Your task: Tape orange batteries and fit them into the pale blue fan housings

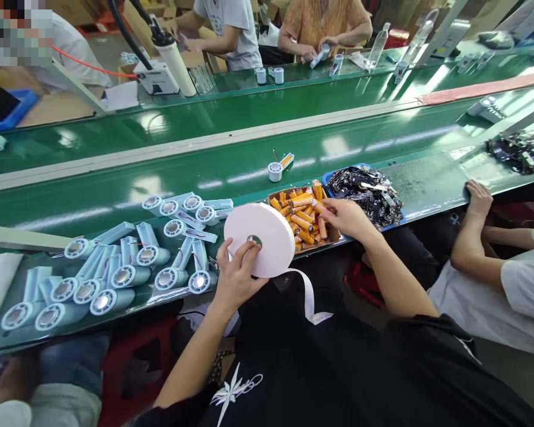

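Note:
My left hand (pixel 240 270) is closed on a large roll of white tape (pixel 273 237), its fingers at the core hole. A loose strip of the tape (pixel 308 290) curls down in front of my dark shirt. Over a cardboard box (pixel 333 238) full of orange cylindrical batteries (pixel 303 222), my right hand (pixel 347 218) pinches one battery (pixel 319 207) by its end. To the left of the roll lie several light-blue plastic fan housings (pixel 169 207) with round heads and long handles; some show thin wires.
A blue tray of dark circuit boards (pixel 367 193) stands right of the box. One housing (pixel 276 171) sits on the green conveyor belt (pixel 196 172). At right, a co-worker's hand (pixel 478 197) rests on the bench edge near more boards (pixel 523 151). Two people work across the belt.

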Demonstrator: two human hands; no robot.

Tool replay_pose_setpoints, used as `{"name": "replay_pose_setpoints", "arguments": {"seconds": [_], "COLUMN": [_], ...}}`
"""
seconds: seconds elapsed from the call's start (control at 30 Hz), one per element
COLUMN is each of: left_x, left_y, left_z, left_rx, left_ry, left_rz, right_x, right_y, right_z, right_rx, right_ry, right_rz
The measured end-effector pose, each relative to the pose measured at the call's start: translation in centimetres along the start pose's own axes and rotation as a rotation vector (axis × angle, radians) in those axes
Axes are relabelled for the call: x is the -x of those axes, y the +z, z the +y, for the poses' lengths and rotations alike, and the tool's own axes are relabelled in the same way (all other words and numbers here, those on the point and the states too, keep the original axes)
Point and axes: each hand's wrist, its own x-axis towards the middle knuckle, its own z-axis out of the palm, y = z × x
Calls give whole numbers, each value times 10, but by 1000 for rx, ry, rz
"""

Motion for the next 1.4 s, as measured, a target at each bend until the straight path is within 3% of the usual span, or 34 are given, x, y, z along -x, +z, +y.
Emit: {"name": "replay_pose_setpoints", "arguments": {"seconds": [0.13,0.23,0.4,0.7,0.83,0.9,1.0,1.1,1.17,1.23,1.33,1.4], "left_x": [4,5,3,4,3,1,-5,-17,-24,-28,-18,-3], "left_y": [1,2,4,4,2,-3,-17,-30,-32,-29,-17,-9], "left_z": [0,3,9,13,11,6,-4,-11,-13,-10,4,16], "left_rx": [-26,-55,-82,-68,-56,-50,-103,-206,-240,-258,-263,-205], "left_ry": [17,41,106,157,171,174,242,357,407,390,274,305], "left_rz": [-30,-87,-127,-186,-193,-186,-195,-226,-213,-197,-204,-222], "right_x": [23,40,55,56,57,57,53,42,34,29,32,32], "right_y": [-4,6,29,48,69,68,44,14,9,20,39,33], "right_z": [-16,-40,-67,-76,-73,-69,-62,-53,-49,-48,-49,-43], "right_rx": [-792,-1019,-1039,-826,-818,-829,-790,-591,-507,-603,-860,-896], "right_ry": [68,87,46,70,128,166,182,146,144,173,231,251], "right_rz": [258,315,419,541,463,379,140,-148,-202,-68,245,421]}}
